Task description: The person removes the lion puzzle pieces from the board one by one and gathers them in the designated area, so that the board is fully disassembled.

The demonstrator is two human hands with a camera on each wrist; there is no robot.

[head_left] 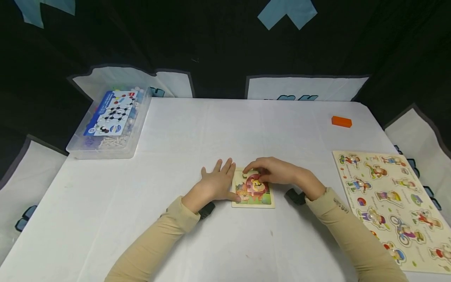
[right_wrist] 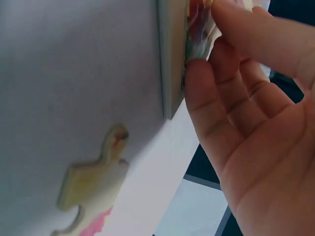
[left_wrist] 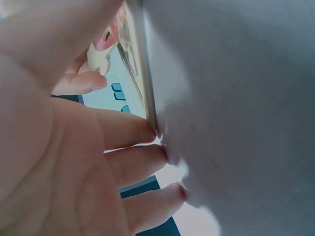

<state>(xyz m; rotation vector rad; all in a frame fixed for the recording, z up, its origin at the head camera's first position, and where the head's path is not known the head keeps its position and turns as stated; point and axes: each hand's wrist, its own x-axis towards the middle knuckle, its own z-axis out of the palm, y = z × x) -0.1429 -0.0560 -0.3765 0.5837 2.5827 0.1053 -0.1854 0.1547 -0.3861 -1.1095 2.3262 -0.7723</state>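
Note:
A small wooden jigsaw puzzle (head_left: 253,196) with a lion picture lies flat on the table in front of me. My left hand (head_left: 215,186) is spread along its left side, fingers extended on the tabletop and thumb over the lower left corner. Over the upper right part, my right hand (head_left: 278,171) pinches a puzzle piece (left_wrist: 102,49), which appears tilted up from the board in the left wrist view. On the table beside the puzzle lies a loose puzzle piece (right_wrist: 93,182), yellowish with a pink patch; the right hand hides it in the head view.
A large wooden picture board (head_left: 380,207) with several figures lies at the right. An orange block (head_left: 341,122) sits at the back right. At the back left stands a clear plastic box (head_left: 116,153) with a molecule-picture booklet (head_left: 112,113) showing on top.

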